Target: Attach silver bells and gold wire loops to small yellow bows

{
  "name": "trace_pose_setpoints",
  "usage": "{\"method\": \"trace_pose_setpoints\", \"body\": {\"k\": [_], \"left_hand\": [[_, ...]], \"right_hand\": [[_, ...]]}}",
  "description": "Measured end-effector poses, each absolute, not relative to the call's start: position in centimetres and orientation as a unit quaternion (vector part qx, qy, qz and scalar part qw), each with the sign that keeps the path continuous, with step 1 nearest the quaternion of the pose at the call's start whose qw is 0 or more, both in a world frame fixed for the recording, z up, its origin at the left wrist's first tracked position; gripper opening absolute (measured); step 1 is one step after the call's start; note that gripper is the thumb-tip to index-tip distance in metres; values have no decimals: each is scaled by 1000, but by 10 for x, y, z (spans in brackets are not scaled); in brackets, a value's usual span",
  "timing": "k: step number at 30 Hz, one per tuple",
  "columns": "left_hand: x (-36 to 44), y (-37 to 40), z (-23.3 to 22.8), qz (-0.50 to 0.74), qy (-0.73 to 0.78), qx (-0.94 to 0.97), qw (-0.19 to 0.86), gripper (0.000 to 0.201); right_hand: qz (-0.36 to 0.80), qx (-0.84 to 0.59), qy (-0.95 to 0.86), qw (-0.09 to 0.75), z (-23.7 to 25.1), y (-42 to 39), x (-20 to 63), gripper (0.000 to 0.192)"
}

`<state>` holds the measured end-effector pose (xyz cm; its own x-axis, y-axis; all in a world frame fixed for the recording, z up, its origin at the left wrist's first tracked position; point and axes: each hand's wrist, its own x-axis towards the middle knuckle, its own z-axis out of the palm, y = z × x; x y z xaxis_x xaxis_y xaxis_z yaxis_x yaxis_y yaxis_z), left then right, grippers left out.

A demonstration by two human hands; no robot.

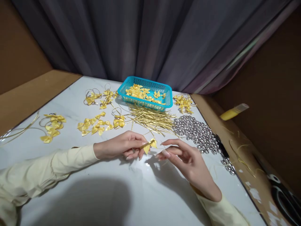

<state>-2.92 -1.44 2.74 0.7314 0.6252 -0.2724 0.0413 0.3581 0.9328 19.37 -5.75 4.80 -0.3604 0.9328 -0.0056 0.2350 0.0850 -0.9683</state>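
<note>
- Now the left hand (128, 145) pinches a bow (146, 149)
- Right hand (182, 157) just beside, fingers curled, can't tell if gripping
- Basket (143, 101) beyond

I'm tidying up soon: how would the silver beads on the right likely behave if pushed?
The silver beads would probably scatter, since they lie loose in a spread-out pile. They may roll or slide easily, as they look small, rounded and shiny. Some could leave the white tabletop, because a few lie near its right edge.
</note>
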Motion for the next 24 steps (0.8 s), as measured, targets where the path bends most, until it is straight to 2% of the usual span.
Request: {"method": "trace_pose_setpoints", "body": {"k": [4,8,14,24], "left_hand": [[-30,-14,27,192,304,531,767,25],[-30,-13,27,192,292,530,773,28],[-30,-14,27,192,282,514,787,28],[-29,-15,27,192,274,497,801,26]], "right_hand": [[472,-452,-664,363,47,-57,196,22],[435,-461,-698,333,50,-58,197,11],[397,-449,-738,310,47,-60,194,18],[375,-454,-745,315,43,-61,192,18]]}}
